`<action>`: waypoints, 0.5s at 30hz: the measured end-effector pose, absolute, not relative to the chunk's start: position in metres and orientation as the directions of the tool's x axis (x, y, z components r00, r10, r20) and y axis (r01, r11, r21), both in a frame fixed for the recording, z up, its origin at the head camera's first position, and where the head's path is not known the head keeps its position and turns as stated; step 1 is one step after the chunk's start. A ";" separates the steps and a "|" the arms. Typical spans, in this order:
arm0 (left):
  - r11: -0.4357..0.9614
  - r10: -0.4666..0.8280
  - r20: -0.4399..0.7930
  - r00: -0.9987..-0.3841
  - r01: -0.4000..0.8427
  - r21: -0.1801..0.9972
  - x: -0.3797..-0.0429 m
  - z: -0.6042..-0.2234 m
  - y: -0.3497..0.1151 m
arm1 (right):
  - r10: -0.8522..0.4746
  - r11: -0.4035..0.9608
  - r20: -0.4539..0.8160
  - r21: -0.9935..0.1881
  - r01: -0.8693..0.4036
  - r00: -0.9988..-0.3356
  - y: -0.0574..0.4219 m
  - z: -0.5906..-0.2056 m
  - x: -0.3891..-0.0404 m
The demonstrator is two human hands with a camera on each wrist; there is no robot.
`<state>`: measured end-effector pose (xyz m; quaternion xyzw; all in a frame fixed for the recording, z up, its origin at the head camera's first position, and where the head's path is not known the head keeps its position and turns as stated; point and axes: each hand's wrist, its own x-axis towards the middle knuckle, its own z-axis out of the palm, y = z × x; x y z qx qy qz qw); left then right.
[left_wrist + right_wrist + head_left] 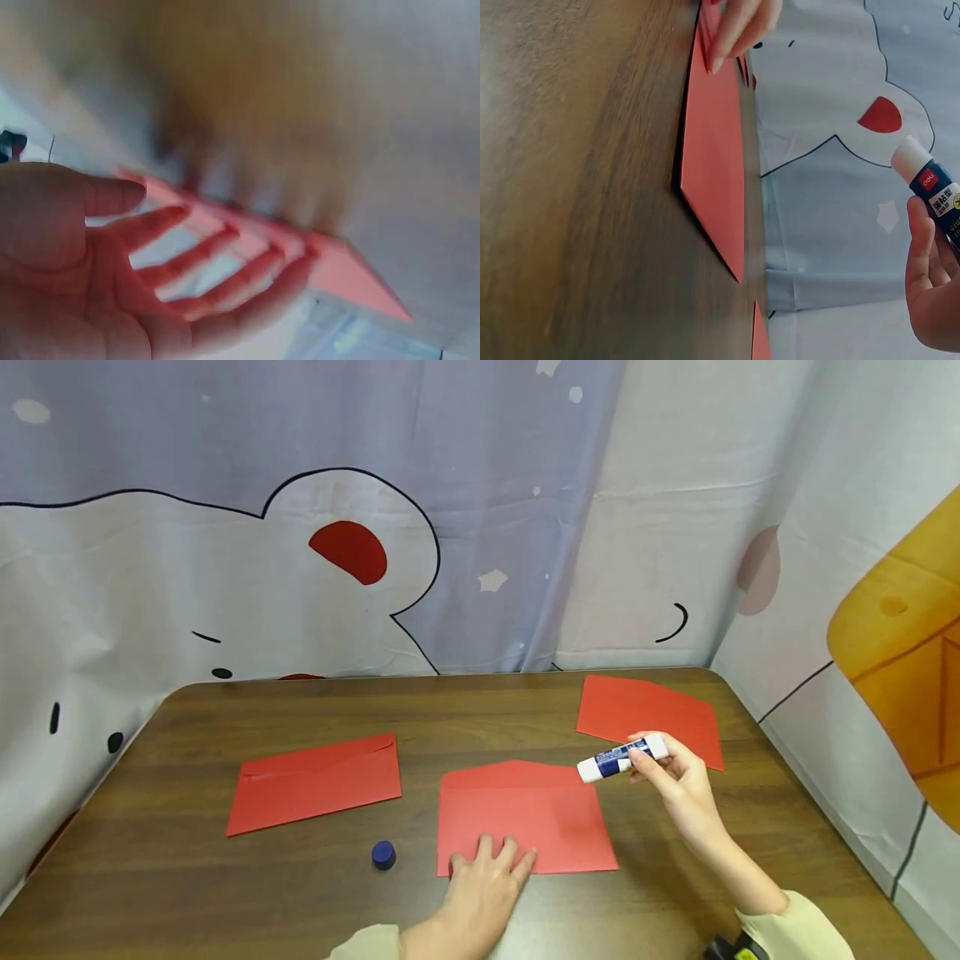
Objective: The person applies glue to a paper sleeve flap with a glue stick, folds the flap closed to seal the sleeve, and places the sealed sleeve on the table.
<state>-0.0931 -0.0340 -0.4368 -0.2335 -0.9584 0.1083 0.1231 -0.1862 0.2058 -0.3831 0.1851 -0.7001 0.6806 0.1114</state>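
Note:
A red envelope lies near the middle of the table, its pointed flap spread out on the far side. The spread fingers of my left hand rest on its near edge; the left wrist view shows them blurred against the red paper. Above the envelope's right side, my right hand holds a blue and white glue stick between thumb and fingers, clear of the paper. In the right wrist view the white end of the glue stick points up and left. A dark blue cap stands left of the envelope.
Another red envelope lies on the left of the wooden table, its flap folded down. At the back right is a third red envelope, partly behind my right hand. A printed curtain hangs along the table's far edge.

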 end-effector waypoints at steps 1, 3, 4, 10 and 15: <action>0.865 0.483 0.171 -0.859 0.439 -0.241 -0.095 -0.434 -0.036 | -0.113 0.011 0.407 -0.912 -0.411 -0.906 0.204 -0.383 -0.187; 0.865 0.496 0.140 -0.857 0.474 -0.164 -0.099 -0.428 -0.040 | -0.123 0.019 0.406 -0.911 -0.412 -0.905 0.200 -0.382 -0.188; 0.865 0.499 0.120 -0.858 0.486 -0.124 -0.101 -0.426 -0.043 | -0.127 0.024 0.406 -0.911 -0.412 -0.905 0.198 -0.382 -0.189; 0.854 0.519 0.047 -0.853 0.516 -0.073 -0.102 -0.425 -0.047 | -0.170 0.088 0.389 -0.909 -0.407 -0.906 0.185 -0.382 -0.193; 0.838 0.541 0.041 -0.840 0.534 -0.109 -0.101 -0.428 -0.044 | -0.223 0.272 0.307 -0.892 -0.361 -0.925 0.174 -0.389 -0.198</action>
